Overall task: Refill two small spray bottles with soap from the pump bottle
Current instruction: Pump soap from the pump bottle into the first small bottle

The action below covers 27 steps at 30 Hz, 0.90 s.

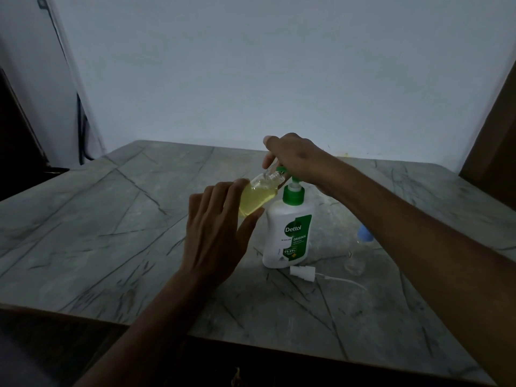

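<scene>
Here the left hand (215, 233) grips a tilted clear spray bottle (258, 196) of yellow soap, its open neck at the green spout. The right hand (296, 160) presses on the white pump bottle (289, 236), mid-tabletop (111, 219). A white sprayer (303, 273) lies before it; a blue-capped bottle (358, 252) stands right. Bare tabletop spreads left and toward the near edge.
</scene>
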Tool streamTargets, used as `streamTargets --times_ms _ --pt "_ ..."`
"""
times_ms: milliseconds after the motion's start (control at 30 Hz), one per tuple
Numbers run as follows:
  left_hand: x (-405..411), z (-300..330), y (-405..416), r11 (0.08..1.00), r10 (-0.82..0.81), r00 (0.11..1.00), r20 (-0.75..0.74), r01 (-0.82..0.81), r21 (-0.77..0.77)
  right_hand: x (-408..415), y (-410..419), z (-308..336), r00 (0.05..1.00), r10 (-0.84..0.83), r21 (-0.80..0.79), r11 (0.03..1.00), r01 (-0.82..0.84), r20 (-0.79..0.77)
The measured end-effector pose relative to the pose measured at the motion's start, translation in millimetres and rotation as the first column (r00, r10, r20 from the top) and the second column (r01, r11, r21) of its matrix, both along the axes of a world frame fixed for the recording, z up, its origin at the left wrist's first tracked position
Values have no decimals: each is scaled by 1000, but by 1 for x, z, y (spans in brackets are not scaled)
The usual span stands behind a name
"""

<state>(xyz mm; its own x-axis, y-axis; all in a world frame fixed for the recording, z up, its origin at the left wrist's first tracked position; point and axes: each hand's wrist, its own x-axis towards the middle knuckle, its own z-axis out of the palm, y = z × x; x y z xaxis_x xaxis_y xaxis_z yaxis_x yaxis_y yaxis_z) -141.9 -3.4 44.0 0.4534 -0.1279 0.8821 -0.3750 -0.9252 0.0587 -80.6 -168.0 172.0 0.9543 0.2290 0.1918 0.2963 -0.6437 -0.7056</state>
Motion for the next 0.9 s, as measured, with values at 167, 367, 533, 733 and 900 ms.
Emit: streamTargets --times_ms 167,367,533,733,900 --pt "-1 0 0 1000 9 1000 -16 -9 -12 -1 0 0 1000 -4 17 1000 4 -5" --pt "-2 2 -1 1000 1 1000 -9 -1 -24 -4 1 0 1000 -3 7 1000 3 -5" --pt "-1 1 1 1000 2 1000 -8 -2 13 -4 2 -6 1000 1 -14 1000 -1 -16" --pt "-1 1 1 1000 12 1000 -4 -12 22 -5 2 2 997 59 -19 998 -61 -55" --pt "1 0 1 1000 0 1000 16 0 22 -1 1 -5 997 44 -7 999 -44 -58"
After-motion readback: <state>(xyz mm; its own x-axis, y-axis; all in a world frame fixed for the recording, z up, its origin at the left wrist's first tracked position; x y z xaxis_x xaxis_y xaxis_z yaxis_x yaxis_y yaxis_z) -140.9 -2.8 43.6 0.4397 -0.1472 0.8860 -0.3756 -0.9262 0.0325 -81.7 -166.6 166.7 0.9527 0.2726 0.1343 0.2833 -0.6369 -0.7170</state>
